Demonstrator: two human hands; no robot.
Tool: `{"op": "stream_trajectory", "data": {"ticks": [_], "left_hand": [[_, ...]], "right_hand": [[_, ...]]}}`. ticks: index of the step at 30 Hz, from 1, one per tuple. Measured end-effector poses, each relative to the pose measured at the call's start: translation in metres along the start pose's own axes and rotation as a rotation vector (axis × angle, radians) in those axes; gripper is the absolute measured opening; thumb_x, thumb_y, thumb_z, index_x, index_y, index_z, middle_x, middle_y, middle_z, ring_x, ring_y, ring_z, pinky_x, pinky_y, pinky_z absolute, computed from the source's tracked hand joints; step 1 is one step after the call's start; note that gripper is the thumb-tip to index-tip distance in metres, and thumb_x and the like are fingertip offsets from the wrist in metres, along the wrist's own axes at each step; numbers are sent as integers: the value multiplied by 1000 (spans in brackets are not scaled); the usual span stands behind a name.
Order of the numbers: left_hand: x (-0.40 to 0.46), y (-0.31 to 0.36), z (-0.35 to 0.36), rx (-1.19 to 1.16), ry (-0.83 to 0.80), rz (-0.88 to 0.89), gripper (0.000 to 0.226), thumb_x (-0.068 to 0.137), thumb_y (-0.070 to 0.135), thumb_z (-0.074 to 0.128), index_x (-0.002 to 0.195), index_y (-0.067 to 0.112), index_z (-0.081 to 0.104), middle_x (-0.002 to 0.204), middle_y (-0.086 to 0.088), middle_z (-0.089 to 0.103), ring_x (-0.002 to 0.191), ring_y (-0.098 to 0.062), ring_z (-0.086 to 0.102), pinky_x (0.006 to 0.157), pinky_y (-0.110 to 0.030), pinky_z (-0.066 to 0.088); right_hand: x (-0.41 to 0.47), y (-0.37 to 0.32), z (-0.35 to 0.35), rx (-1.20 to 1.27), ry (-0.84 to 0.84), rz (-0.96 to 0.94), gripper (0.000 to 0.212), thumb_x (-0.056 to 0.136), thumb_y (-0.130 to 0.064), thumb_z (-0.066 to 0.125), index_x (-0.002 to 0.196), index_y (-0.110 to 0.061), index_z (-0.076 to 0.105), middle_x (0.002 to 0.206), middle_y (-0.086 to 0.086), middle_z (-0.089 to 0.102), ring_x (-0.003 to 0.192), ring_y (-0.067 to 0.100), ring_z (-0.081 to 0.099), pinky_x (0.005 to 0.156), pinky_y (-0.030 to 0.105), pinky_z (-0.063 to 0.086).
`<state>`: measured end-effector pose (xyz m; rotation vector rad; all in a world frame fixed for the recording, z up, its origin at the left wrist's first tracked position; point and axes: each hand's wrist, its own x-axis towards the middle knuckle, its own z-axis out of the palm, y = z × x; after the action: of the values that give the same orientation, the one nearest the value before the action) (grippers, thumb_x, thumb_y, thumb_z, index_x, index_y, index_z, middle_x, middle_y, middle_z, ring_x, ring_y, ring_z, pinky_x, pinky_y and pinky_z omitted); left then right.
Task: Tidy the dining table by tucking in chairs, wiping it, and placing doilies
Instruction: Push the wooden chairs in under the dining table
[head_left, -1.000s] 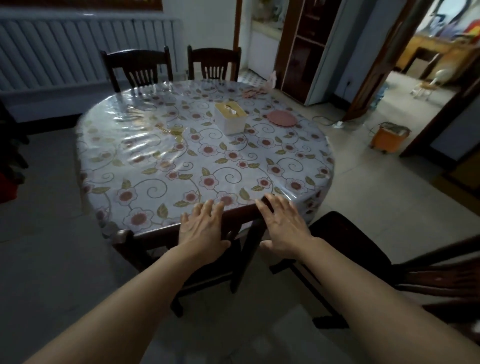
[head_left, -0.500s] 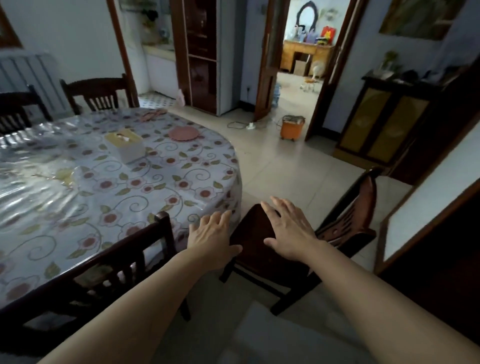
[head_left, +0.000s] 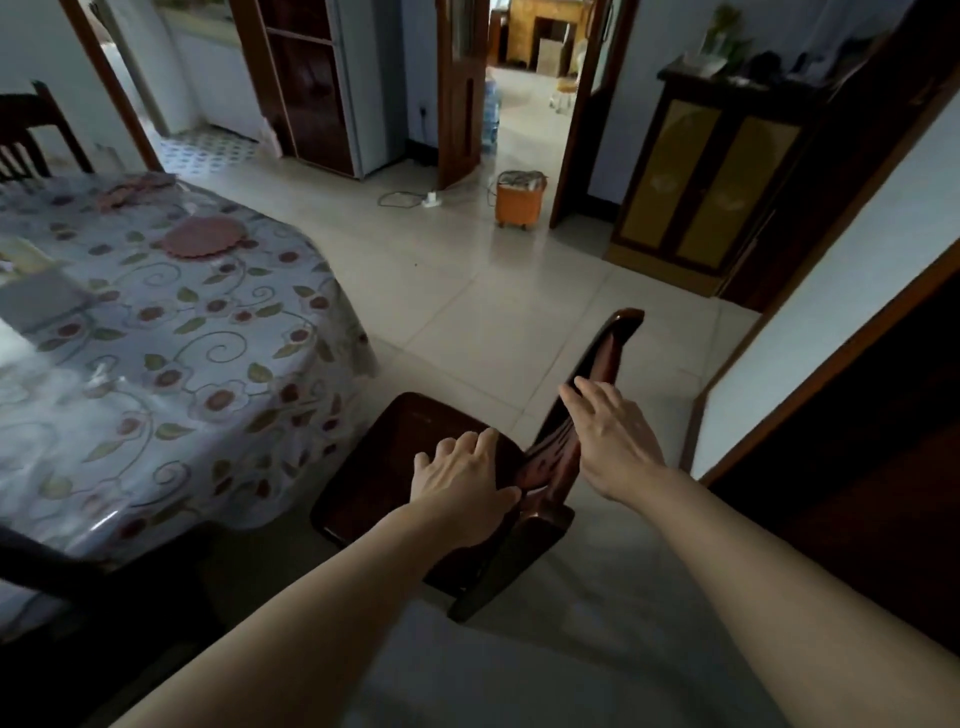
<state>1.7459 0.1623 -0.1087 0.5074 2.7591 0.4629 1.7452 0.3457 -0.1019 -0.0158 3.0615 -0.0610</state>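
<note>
Reaching: both hands toward the chair (head_left: 415, 467) standing off the table's (head_left: 171, 364) right edge.
Backrest: long axis runs away from the person.
Right hand (head_left: 615, 441): nearer the backrest, fingers spread.
Left hand (head_left: 462, 483): over the seat, loosely spread, empty.

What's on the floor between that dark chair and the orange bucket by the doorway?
Nothing: the head view shows bare pale floor tiles between the chair and the orange bucket.

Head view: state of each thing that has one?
Dark chair: pulled out, apart from the table, not tucked in.
Left hand: on the chair near the base of its backrest, thumb round it.
Right hand: fingers straight, at the backrest.
Table: covered with floral cloth under clear plastic.
Pink doily: lying flat on the table.
Door: open.
Cabinet: doors closed.
</note>
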Motion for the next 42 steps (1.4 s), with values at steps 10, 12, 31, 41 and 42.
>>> {"op": "stream_trajectory", "data": {"ticks": [10,12,31,41,42], "left_hand": [[82,84,55,37,-124,-64,56,83,37,60,128,16,35,117,-8,59,109,-29,55,84,-38,41],[88,88,58,46,-86,-86,49,83,24,62,124,13,37,108,-10,62,100,-31,60,71,-35,42],[131,-61,-87,37,75,-207,41,74,22,55,113,23,42,105,-9,62,100,-34,60,67,-33,39],[174,-140,-135,59,372,-453,35,70,25,69,99,25,49,78,0,55,88,-29,62,61,-32,35],[178,-147,-138,61,387,-477,35,68,25,70,98,25,51,72,3,49,86,-29,62,60,-32,35]], "right_hand": [[20,76,48,68,-169,-66,96,91,-20,57,147,-32,-20,152,-5,-35,144,18,-22,117,40,-4],[22,76,56,46,-145,-74,99,90,-17,57,145,-32,-25,145,-5,-44,142,20,-27,115,39,-10],[170,-60,-15,14,18,-383,93,82,-16,54,150,-23,-9,158,0,-13,144,27,-21,119,43,-3],[278,-133,-34,-55,108,-596,93,84,-19,58,149,-19,-8,156,-1,0,145,27,-11,119,44,-4],[292,-135,-37,-71,120,-628,90,85,-20,58,150,-20,-5,155,0,6,145,26,-6,118,43,-4]]}}
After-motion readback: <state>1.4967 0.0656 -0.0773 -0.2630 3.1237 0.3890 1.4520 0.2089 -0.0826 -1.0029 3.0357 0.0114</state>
